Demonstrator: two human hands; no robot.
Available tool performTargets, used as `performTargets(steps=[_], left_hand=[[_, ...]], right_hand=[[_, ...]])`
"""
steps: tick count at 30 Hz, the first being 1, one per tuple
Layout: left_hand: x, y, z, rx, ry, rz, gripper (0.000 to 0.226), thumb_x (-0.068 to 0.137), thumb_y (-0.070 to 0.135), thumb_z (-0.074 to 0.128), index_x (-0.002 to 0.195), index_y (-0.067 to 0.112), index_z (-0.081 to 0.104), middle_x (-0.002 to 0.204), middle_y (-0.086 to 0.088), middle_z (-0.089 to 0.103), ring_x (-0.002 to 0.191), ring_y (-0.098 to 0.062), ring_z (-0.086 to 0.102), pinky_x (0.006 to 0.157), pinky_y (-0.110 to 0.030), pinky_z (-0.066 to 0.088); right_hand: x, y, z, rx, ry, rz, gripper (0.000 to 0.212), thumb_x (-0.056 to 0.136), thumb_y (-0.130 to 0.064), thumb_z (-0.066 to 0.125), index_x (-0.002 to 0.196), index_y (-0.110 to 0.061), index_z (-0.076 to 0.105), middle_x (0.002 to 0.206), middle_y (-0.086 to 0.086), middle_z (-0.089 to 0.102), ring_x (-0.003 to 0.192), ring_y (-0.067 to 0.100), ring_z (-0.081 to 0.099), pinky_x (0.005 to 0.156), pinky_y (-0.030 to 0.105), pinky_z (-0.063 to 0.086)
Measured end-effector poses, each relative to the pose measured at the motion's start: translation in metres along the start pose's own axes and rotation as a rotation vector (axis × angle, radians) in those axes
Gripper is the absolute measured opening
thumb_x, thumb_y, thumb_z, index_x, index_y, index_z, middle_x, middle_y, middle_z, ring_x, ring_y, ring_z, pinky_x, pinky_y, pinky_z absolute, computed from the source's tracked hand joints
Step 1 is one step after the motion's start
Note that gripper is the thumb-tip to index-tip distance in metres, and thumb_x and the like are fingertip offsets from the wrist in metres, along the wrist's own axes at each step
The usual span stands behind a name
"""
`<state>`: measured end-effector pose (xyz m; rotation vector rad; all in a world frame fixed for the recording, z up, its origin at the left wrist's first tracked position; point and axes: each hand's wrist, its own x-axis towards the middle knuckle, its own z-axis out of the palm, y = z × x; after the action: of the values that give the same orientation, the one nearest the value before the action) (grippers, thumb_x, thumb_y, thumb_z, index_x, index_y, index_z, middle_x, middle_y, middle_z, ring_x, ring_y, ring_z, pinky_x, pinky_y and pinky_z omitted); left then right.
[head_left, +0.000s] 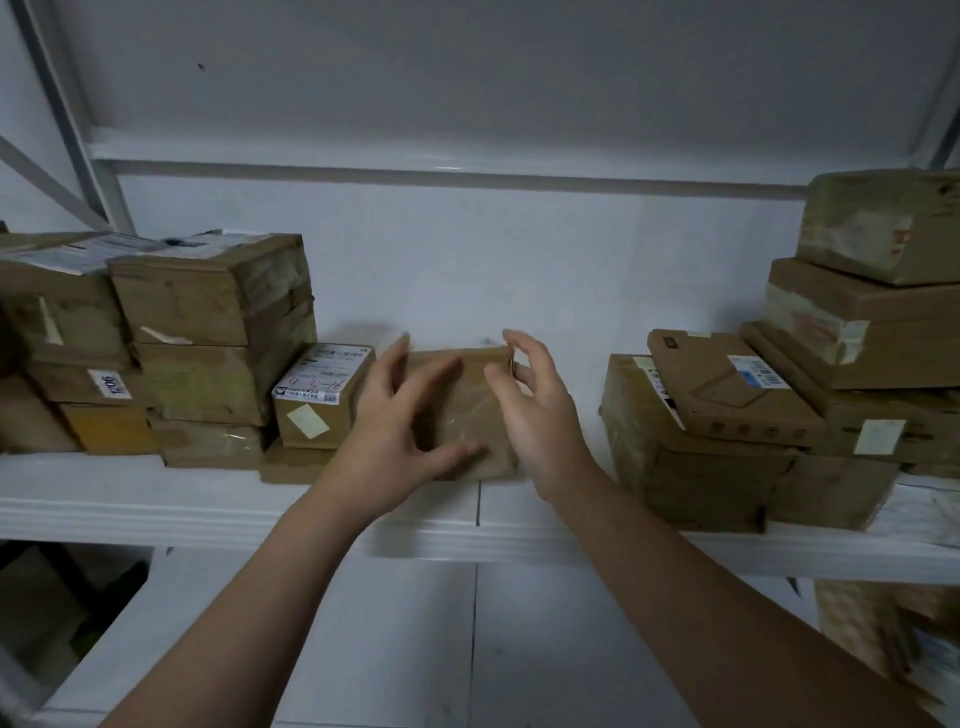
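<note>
parcel (467, 410): small brown cardboard box wrapped in clear tape. it stands on the shelf in the gap between the two heaps of boxes, near the front edge, with its broad face to the camera.
left hand (395, 431): wide open in front of the parcel's left half. the fingers are spread and point up, and the thumb reaches across the lower front. it is blurred, so i cannot tell whether it touches the cardboard; it grips nothing.
right hand (537, 415): open and loosely curved at the parcel's right edge. the forefinger is by the top corner and the thumb is over the front face. it has no firm hold that i can see, and i cannot tell whether it touches.
shelf (156, 512): white board, with both forearms reaching over its front lip.
labelled box (319, 400): just left of the parcel, with a white shipping label on top and a pale sticker on its front.
left stack (208, 332): taped brown cartons piled several high, beside the labelled box.
right stack (857, 332): more cartons piled toward the right edge, well apart from the parcel.
flat box (727, 389): lies tilted on a larger carton at the near side of the right stack and bears a barcode label.
</note>
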<state>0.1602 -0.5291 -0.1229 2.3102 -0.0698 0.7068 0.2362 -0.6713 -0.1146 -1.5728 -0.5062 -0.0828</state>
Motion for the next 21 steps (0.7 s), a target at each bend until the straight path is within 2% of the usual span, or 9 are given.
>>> performTargets(steps=[2, 4, 6, 8, 10, 12, 16, 19, 21], left_hand=[[0.006, -0.019, -0.004, 0.115, 0.053, 0.109, 0.048, 0.082, 0.015, 0.073, 0.126, 0.027, 0.056, 0.151, -0.005, 0.025, 0.135, -0.006, 0.024, 0.109, -0.024, 0.028], [0.008, -0.031, -0.007, 0.157, 0.129, 0.174, 0.049, 0.084, 0.0, 0.067, 0.128, 0.019, 0.054, 0.137, -0.001, 0.041, 0.124, -0.002, 0.035, 0.104, -0.017, 0.031], [0.007, -0.04, -0.009, 0.194, 0.155, 0.19, 0.057, 0.083, -0.005, 0.064, 0.134, 0.016, 0.049, 0.124, 0.001, 0.043, 0.113, -0.01, 0.044, 0.095, -0.026, 0.041], [0.003, -0.05, -0.009, 0.293, 0.136, 0.23, 0.059, 0.08, -0.007, 0.064, 0.135, 0.012, 0.051, 0.12, -0.009, 0.044, 0.11, -0.025, 0.049, 0.093, -0.037, 0.046], [0.001, -0.06, -0.007, 0.362, 0.119, 0.244, 0.05, 0.078, -0.005, 0.067, 0.125, 0.01, 0.059, 0.117, -0.016, 0.047, 0.107, -0.034, 0.051, 0.091, -0.043, 0.048], [0.001, -0.067, -0.005, 0.428, 0.134, 0.243, 0.039, 0.078, 0.003, 0.072, 0.117, 0.009, 0.065, 0.112, -0.016, 0.053, 0.102, -0.035, 0.052, 0.087, -0.041, 0.047], [0.01, -0.071, -0.003, 0.63, 0.133, 0.238, 0.036, 0.078, 0.02, 0.072, 0.112, 0.01, 0.064, 0.106, -0.011, 0.06, 0.102, -0.034, 0.054, 0.087, -0.044, 0.044], [0.018, -0.073, -0.006, 0.684, 0.094, 0.231, 0.036, 0.078, 0.024, 0.071, 0.111, 0.011, 0.063, 0.105, -0.01, 0.06, 0.097, -0.033, 0.057, 0.085, -0.043, 0.043], [0.022, -0.075, -0.01, 0.681, 0.054, 0.234, 0.039, 0.076, 0.022, 0.075, 0.112, 0.012, 0.063, 0.104, -0.01, 0.06, 0.093, -0.033, 0.058, 0.082, -0.042, 0.045]], right_hand=[[-0.004, 0.01, 0.006, -0.117, -0.02, -0.075, 0.029, 0.091, -0.022, 0.058, 0.119, -0.031, 0.057, 0.104, -0.004, 0.063, 0.101, 0.018, 0.062, 0.092, 0.035, 0.051], [-0.008, 0.022, 0.009, -0.201, -0.04, -0.149, 0.036, 0.086, -0.021, 0.059, 0.122, -0.027, 0.055, 0.116, -0.003, 0.059, 0.107, 0.014, 0.059, 0.096, 0.039, 0.049], [-0.01, 0.032, 0.01, -0.254, -0.055, -0.188, 0.051, 0.086, -0.013, 0.062, 0.133, -0.026, 0.047, 0.122, -0.004, 0.048, 0.106, 0.004, 0.054, 0.099, 0.027, 0.046], [-0.011, 0.04, 0.011, -0.337, -0.072, -0.208, 0.058, 0.087, -0.006, 0.064, 0.139, -0.023, 0.044, 0.116, -0.002, 0.041, 0.095, -0.002, 0.051, 0.091, 0.005, 0.038], [-0.011, 0.049, 0.017, -0.416, -0.098, -0.22, 0.049, 0.087, -0.004, 0.065, 0.132, -0.017, 0.052, 0.114, 0.002, 0.038, 0.09, 0.001, 0.049, 0.083, -0.005, 0.031], [-0.009, 0.057, 0.024, -0.44, -0.103, -0.221, 0.042, 0.087, -0.002, 0.063, 0.128, -0.012, 0.056, 0.118, 0.005, 0.039, 0.099, 0.005, 0.045, 0.084, -0.007, 0.027], [0.004, 0.065, 0.039, -0.466, -0.056, -0.268, 0.042, 0.087, 0.002, 0.061, 0.128, -0.008, 0.055, 0.124, 0.012, 0.046, 0.106, 0.008, 0.045, 0.087, -0.006, 0.026], [0.013, 0.067, 0.049, -0.479, -0.06, -0.266, 0.043, 0.088, 0.0, 0.059, 0.13, -0.011, 0.054, 0.125, 0.01, 0.046, 0.107, 0.013, 0.05, 0.089, 0.01, 0.041], [0.016, 0.068, 0.054, -0.509, -0.063, -0.263, 0.043, 0.088, -0.003, 0.06, 0.13, -0.013, 0.053, 0.125, 0.008, 0.045, 0.109, 0.017, 0.052, 0.088, 0.016, 0.04]])
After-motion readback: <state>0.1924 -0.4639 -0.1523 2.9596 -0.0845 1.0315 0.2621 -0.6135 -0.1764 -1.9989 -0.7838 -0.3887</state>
